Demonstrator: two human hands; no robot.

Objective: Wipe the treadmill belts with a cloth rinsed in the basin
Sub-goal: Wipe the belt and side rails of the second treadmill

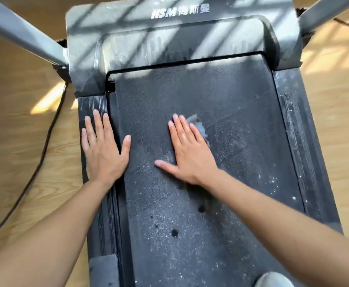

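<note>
Flat, straight-fingered right hand (190,150) pins a small grey cloth (199,126) to the dusty black treadmill belt (242,141). The flat left hand (103,146) holds nothing. Unpinched, the cloth may slip free.

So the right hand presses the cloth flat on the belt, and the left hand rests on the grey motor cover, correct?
Not quite: in the head view the left hand rests flat on the left side rail, below the grey motor cover. The right hand does press the cloth flat on the belt.
</note>
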